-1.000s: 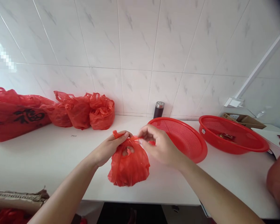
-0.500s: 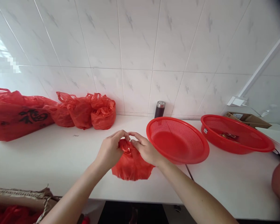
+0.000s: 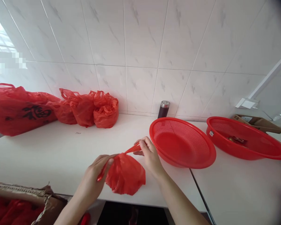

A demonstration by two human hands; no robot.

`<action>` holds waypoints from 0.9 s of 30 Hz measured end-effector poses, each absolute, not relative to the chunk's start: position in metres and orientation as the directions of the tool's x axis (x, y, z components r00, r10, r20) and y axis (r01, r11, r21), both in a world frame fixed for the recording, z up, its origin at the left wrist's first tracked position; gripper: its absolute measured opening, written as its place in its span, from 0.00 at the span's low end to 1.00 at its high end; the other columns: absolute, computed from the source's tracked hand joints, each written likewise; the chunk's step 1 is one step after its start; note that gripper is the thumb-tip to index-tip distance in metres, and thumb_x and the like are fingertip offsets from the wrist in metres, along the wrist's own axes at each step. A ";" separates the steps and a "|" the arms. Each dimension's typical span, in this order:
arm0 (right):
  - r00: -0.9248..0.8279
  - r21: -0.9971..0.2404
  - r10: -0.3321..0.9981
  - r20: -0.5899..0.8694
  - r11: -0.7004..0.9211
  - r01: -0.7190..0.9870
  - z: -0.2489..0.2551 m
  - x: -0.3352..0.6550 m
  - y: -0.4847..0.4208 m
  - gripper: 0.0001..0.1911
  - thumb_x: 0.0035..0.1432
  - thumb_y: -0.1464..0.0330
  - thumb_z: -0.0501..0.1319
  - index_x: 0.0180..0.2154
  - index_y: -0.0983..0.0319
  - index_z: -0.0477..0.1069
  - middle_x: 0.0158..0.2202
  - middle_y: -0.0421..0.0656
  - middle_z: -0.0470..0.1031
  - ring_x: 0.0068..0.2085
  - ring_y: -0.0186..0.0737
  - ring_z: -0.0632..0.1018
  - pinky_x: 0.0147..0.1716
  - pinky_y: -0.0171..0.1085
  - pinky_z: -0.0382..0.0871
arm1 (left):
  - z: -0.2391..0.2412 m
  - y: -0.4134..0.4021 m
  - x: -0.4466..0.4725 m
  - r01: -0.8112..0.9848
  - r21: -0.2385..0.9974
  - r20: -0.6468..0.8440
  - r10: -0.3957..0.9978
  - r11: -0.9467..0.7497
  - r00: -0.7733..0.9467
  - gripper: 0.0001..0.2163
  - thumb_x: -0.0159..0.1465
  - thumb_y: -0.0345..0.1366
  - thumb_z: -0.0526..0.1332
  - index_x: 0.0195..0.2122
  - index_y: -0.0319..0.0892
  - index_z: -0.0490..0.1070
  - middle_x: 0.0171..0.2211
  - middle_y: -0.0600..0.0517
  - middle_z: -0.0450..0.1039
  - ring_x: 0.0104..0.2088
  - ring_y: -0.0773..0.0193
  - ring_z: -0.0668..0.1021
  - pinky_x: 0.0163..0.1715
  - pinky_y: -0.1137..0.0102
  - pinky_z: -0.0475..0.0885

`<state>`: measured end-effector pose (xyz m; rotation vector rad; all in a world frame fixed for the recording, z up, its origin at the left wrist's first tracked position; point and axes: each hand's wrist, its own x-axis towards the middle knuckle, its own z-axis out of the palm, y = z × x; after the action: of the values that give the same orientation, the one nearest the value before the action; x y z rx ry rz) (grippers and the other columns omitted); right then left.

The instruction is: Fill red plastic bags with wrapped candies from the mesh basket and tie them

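A small, full red plastic bag (image 3: pixel 127 175) rests near the front edge of the white table. Its neck is gathered at the top, and a twisted handle stretches out to each side. My left hand (image 3: pixel 96 172) is closed on the left handle, with a bit of red plastic poking out by the palm. Between the thumb and fingers of my right hand (image 3: pixel 148 153), the other handle is pulled up to the right. What lies inside the bag cannot be made out.
A red perforated basket (image 3: pixel 178 159) stands just right of my right hand; a second red basket (image 3: pixel 236 150) with small packets is farther right. Behind is a dark thermos (image 3: pixel 163 110). Several red bags (image 3: pixel 105 115) line the wall. A cardboard box (image 3: pixel 53 203) sits lower left.
My hands have moved apart, from meeting over the bag's top to pulling its handles left and right. The bag now sits slightly nearer, its neck drawn tight.
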<state>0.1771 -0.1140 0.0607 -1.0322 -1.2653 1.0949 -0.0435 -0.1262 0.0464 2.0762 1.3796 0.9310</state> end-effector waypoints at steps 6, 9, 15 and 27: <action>0.241 -0.991 0.966 0.090 0.063 0.118 0.010 0.164 -0.088 0.14 0.67 0.54 0.41 0.35 0.55 0.54 0.32 0.40 0.68 0.33 0.40 0.77 0.35 0.39 0.72 | 0.004 -0.137 -0.070 0.492 0.869 0.109 0.990 -0.052 -0.089 0.20 0.67 0.52 0.49 0.43 0.46 0.74 0.43 0.48 0.77 0.50 0.53 0.76 0.53 0.62 0.66; 0.242 -0.884 0.939 0.243 0.112 0.454 -0.001 0.139 -0.094 0.15 0.69 0.56 0.39 0.38 0.55 0.57 0.31 0.40 0.70 0.33 0.41 0.75 0.35 0.40 0.69 | -0.014 -0.129 -0.052 0.424 0.898 0.196 0.968 -0.114 -0.156 0.19 0.68 0.51 0.48 0.46 0.44 0.70 0.51 0.46 0.72 0.50 0.55 0.75 0.51 0.63 0.68; 0.106 -0.572 0.862 0.496 0.233 0.786 -0.041 0.111 -0.098 0.16 0.69 0.63 0.42 0.39 0.58 0.66 0.41 0.45 0.70 0.37 0.39 0.74 0.29 0.34 0.63 | -0.038 -0.101 -0.029 0.799 0.597 0.175 0.983 -0.066 -0.050 0.17 0.70 0.45 0.39 0.39 0.47 0.66 0.32 0.52 0.75 0.32 0.61 0.76 0.31 0.70 0.66; 0.130 -0.523 0.942 0.311 0.055 0.851 -0.035 0.149 -0.085 0.15 0.70 0.62 0.42 0.39 0.56 0.65 0.33 0.38 0.71 0.29 0.34 0.72 0.26 0.32 0.55 | -0.034 -0.078 -0.024 0.916 0.400 0.014 0.999 0.033 -0.042 0.15 0.69 0.45 0.41 0.29 0.47 0.59 0.19 0.54 0.68 0.21 0.61 0.68 0.23 0.70 0.52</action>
<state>0.1491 -0.0848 -0.0346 -1.8024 -1.7293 0.1916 -0.0238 -0.0777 -0.0343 1.9644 2.0423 0.4412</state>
